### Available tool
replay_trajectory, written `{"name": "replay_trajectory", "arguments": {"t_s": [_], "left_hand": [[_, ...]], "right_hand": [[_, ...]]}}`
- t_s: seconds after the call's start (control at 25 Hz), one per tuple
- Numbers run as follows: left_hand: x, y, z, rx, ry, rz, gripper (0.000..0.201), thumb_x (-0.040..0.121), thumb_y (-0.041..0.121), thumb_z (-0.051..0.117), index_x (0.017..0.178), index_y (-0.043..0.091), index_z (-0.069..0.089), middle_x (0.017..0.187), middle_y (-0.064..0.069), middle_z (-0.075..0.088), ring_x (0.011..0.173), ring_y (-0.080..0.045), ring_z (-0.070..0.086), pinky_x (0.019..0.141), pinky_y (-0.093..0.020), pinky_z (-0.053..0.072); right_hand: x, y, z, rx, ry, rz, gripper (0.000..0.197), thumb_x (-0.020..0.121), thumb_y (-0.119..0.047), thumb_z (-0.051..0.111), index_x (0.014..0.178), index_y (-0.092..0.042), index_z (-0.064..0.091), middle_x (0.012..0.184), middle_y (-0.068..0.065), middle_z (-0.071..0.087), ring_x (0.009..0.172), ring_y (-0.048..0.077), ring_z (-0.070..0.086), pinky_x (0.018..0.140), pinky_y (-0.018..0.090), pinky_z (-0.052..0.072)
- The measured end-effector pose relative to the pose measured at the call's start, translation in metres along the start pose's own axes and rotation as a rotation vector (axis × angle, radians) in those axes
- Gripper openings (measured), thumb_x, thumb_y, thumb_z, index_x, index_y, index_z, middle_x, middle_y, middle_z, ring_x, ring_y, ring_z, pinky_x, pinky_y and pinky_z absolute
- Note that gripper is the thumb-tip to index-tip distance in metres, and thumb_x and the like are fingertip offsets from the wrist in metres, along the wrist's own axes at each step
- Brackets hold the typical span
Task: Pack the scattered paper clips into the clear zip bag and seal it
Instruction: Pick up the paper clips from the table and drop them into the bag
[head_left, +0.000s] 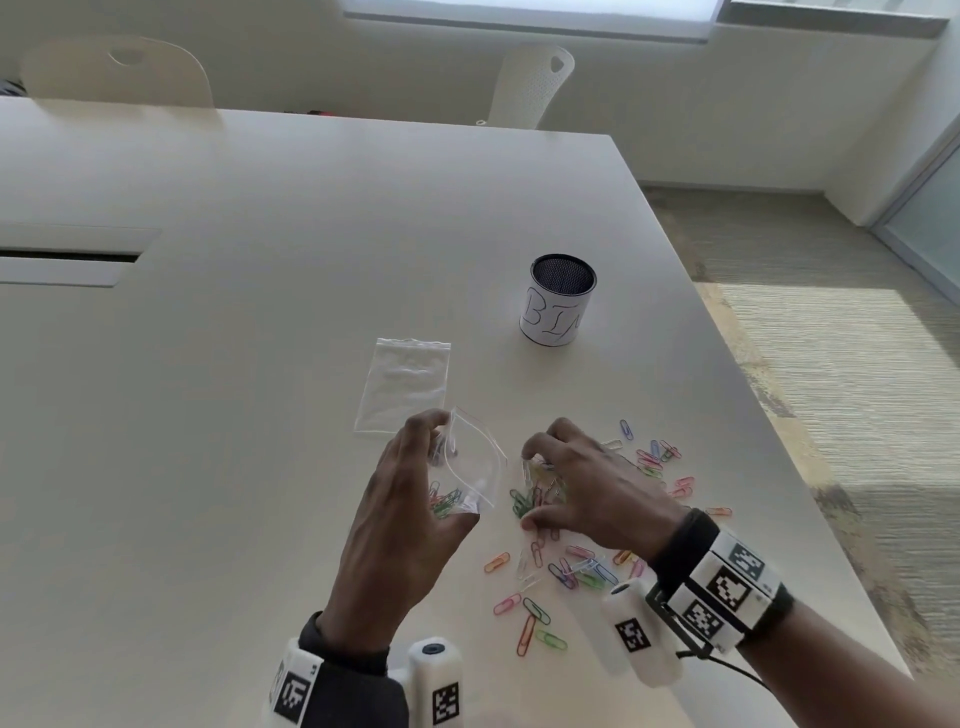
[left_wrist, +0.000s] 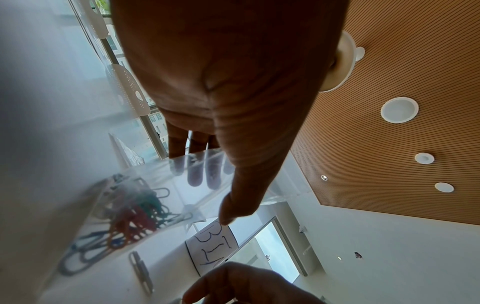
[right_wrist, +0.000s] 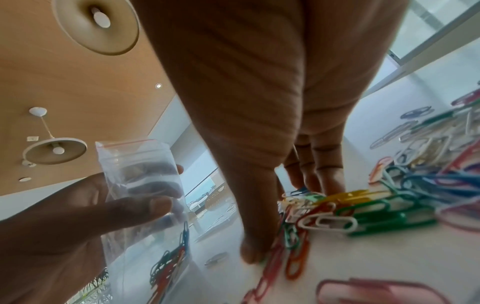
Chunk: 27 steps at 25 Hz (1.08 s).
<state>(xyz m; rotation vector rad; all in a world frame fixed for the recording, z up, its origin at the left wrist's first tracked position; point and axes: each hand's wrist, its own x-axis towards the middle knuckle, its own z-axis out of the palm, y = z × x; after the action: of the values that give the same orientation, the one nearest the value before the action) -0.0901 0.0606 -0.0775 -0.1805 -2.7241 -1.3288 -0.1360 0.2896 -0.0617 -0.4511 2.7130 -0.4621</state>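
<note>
My left hand (head_left: 444, 470) holds a small clear zip bag (head_left: 475, 462) upright just above the table, mouth up and open, thumb on the near face and fingers behind. Several coloured paper clips (head_left: 447, 501) lie in its bottom (left_wrist: 135, 216). My right hand (head_left: 530, 488) is just to the right, its curled fingers and thumb closing round a bunch of paper clips (right_wrist: 363, 216) on the table. More loose clips (head_left: 535, 618) are scattered round and under that hand. The right wrist view shows the bag (right_wrist: 140, 164) with its red-lined mouth.
A second, empty clear zip bag (head_left: 405, 384) lies flat just beyond my left hand. A black mesh cup with a white label reading BIN (head_left: 558, 299) stands farther back on the right. The table's right edge (head_left: 769, 431) runs close to the clips.
</note>
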Motion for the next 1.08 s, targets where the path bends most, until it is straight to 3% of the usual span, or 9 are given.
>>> {"name": "replay_trajectory", "arguments": {"t_s": [0.08, 0.16, 0.36, 0.52, 0.72, 0.96, 1.08], "left_hand": [[-0.001, 0.0, 0.0, 0.0, -0.001, -0.003, 0.079, 0.075, 0.017, 0.09, 0.136, 0.036, 0.043, 0.116, 0.015, 0.058, 0.108, -0.009, 0.058, 0.088, -0.024, 0.05], [-0.001, 0.0, 0.0, 0.002, -0.002, -0.004, 0.079, 0.076, 0.018, 0.09, 0.136, 0.036, 0.042, 0.116, 0.015, 0.058, 0.108, -0.009, 0.058, 0.087, -0.024, 0.05], [-0.002, -0.001, 0.0, -0.002, -0.008, -0.011, 0.077, 0.077, 0.02, 0.09, 0.137, 0.035, 0.042, 0.117, 0.015, 0.056, 0.108, -0.009, 0.058, 0.087, -0.025, 0.052], [-0.001, 0.0, 0.0, -0.002, -0.007, -0.011, 0.077, 0.078, 0.018, 0.088, 0.136, 0.037, 0.042, 0.115, 0.016, 0.056, 0.107, -0.008, 0.057, 0.086, -0.024, 0.05], [-0.002, 0.0, 0.001, -0.006, -0.004, -0.008, 0.075, 0.078, 0.019, 0.087, 0.136, 0.037, 0.043, 0.115, 0.017, 0.056, 0.106, -0.006, 0.057, 0.086, -0.021, 0.048], [-0.003, 0.0, 0.0, -0.001, -0.008, -0.006, 0.075, 0.079, 0.02, 0.088, 0.135, 0.037, 0.042, 0.116, 0.017, 0.056, 0.108, -0.008, 0.059, 0.086, -0.023, 0.052], [-0.003, 0.001, 0.0, -0.003, -0.007, -0.002, 0.074, 0.079, 0.02, 0.087, 0.134, 0.039, 0.042, 0.115, 0.019, 0.056, 0.109, -0.005, 0.058, 0.086, -0.022, 0.051]], "right_hand": [[0.003, 0.0, 0.001, 0.047, 0.045, 0.002, 0.046, 0.089, -0.041, 0.079, 0.128, -0.026, 0.061, 0.125, -0.007, 0.052, 0.107, 0.015, 0.065, 0.092, 0.031, 0.059], [0.004, -0.001, 0.002, 0.04, 0.078, -0.011, 0.036, 0.095, -0.033, 0.074, 0.127, -0.024, 0.064, 0.124, -0.006, 0.055, 0.1, 0.012, 0.066, 0.088, 0.026, 0.058], [0.003, -0.002, 0.005, -0.141, 0.084, -0.074, 0.057, 0.09, -0.049, 0.073, 0.142, -0.034, 0.056, 0.134, -0.006, 0.054, 0.114, 0.013, 0.055, 0.095, 0.027, 0.052], [0.001, -0.003, 0.01, -0.082, 0.149, -0.109, 0.032, 0.096, -0.029, 0.072, 0.127, -0.025, 0.07, 0.127, -0.004, 0.064, 0.105, 0.012, 0.065, 0.095, 0.025, 0.056], [0.002, -0.001, 0.013, -0.054, 0.172, -0.088, 0.017, 0.1, -0.011, 0.065, 0.113, -0.016, 0.075, 0.114, -0.001, 0.07, 0.089, 0.013, 0.071, 0.084, 0.025, 0.063], [0.001, 0.01, -0.003, 0.182, 0.228, -0.016, 0.012, 0.089, -0.015, 0.081, 0.1, -0.018, 0.078, 0.094, -0.006, 0.075, 0.08, 0.002, 0.07, 0.075, 0.015, 0.06], [-0.004, 0.01, -0.015, 0.353, 0.243, 0.017, 0.014, 0.085, -0.013, 0.085, 0.096, -0.019, 0.08, 0.089, -0.007, 0.078, 0.078, 0.004, 0.075, 0.081, 0.026, 0.065]]}}
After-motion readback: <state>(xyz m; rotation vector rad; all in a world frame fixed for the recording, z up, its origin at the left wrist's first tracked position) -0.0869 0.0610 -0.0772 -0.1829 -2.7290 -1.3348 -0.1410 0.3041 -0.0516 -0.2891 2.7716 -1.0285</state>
